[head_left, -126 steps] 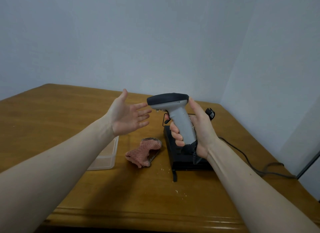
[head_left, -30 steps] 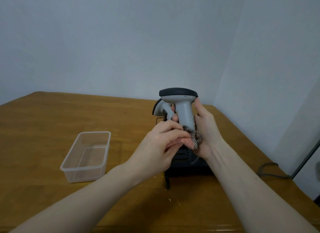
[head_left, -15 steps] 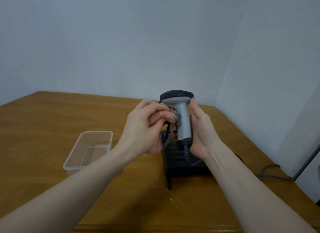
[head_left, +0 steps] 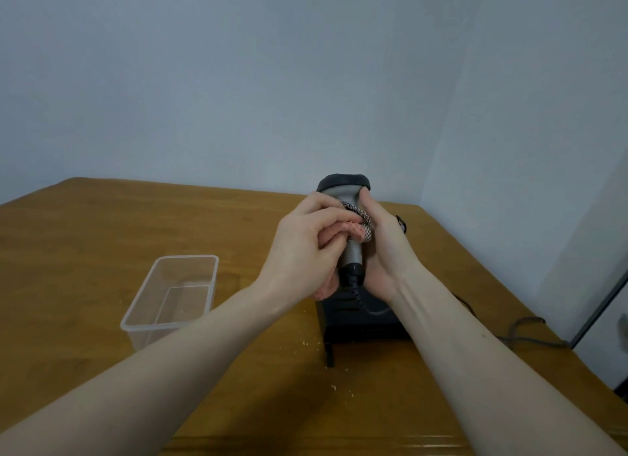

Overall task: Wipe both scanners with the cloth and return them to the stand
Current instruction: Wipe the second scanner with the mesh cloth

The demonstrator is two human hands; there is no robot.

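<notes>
Clear plastic tub sits left on the table — left hand grips cloth, right hand grasps scanner above black stand.

Both forearms reach fwd from the near tabletop edge, converging toward the far right corner. Left hand raised, back toward camera, fingers curled, pinching the cloth vs the scanner handle. Right hand upright on the other side, palm facing left, fingers wrapped round the handle, thumb up near the scanner head. Hands nearly touching. Wrists bare.
</notes>
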